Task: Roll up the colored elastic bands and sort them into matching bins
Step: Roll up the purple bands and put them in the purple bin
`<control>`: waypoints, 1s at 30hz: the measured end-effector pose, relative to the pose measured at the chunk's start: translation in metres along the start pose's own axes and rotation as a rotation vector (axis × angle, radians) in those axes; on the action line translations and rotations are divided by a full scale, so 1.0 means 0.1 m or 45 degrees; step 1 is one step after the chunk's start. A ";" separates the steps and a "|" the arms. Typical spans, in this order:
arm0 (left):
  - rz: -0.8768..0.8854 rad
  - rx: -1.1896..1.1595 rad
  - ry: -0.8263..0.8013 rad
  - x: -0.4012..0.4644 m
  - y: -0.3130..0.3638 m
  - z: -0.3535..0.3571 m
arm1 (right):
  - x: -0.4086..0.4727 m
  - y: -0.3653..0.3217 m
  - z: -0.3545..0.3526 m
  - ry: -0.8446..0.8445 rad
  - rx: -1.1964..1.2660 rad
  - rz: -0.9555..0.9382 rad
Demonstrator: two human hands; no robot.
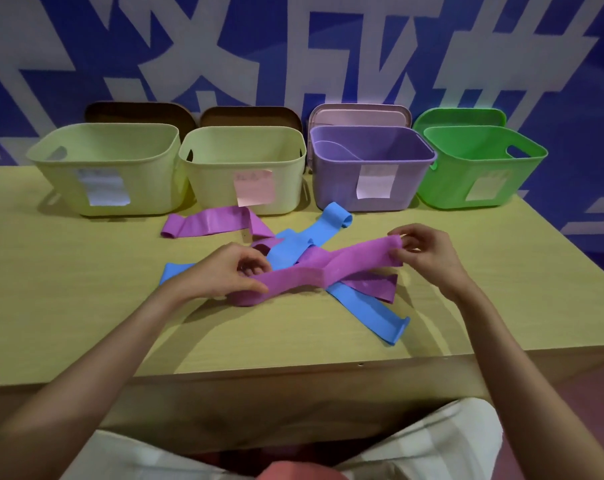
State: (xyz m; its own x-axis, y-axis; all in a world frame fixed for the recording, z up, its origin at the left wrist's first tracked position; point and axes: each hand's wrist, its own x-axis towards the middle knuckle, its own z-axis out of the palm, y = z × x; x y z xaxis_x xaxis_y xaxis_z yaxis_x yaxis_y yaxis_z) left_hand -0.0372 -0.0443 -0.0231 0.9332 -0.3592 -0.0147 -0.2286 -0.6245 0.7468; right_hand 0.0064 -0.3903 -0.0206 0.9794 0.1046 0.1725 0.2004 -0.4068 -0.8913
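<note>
Item: long purple elastic band (328,268), raised over crossed pile on wooden table (85,289).
Left hand (224,271): fingers pinch near end.
Right hand (421,251): fingertips pinch far end.
Risk: band drags blue elastic band (362,306) beneath; stretched end may slip, snap back; roll loosens before purple plastic bin (373,188).

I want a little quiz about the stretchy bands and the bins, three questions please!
1. True or false: both hands hold the same purple band.
2. How many bins stand in the row at the back of the table?
3. Which bin is farthest right? A) purple bin B) green bin C) pale yellow bin

Key
1. True: the left hand grips one end and the right hand pinches the other.
2. Four: two pale yellow bins, a purple bin and a green bin.
3. B
</note>
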 end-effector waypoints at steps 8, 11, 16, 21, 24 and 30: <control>-0.141 0.362 0.240 -0.21 -0.25 0.04 | 0.01 0.07 0.24 0.242 -0.048 -0.010; -0.113 0.515 0.274 -0.25 -0.23 0.04 | -0.02 0.05 0.26 0.318 0.062 -0.005; 0.092 0.045 0.549 -0.24 -0.18 -0.06 | -0.10 -0.01 0.25 0.371 0.348 0.052; 0.190 0.038 0.500 -0.40 -0.20 0.04 | -0.18 0.05 0.24 0.395 0.437 0.100; 0.301 0.403 0.416 -0.51 -0.36 0.20 | -0.26 0.11 0.28 0.371 0.303 0.092; -0.088 0.001 0.591 -0.64 -0.39 0.41 | -0.33 0.23 0.34 0.329 -0.017 -0.008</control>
State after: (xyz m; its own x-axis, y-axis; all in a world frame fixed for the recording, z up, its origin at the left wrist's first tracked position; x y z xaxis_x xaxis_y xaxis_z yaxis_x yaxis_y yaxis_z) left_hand -0.0989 -0.0251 -0.0785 0.9715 0.0313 0.2349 -0.1617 -0.6369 0.7538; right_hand -0.0219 -0.3726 -0.0609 0.9512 -0.1276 0.2810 0.2050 -0.4192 -0.8844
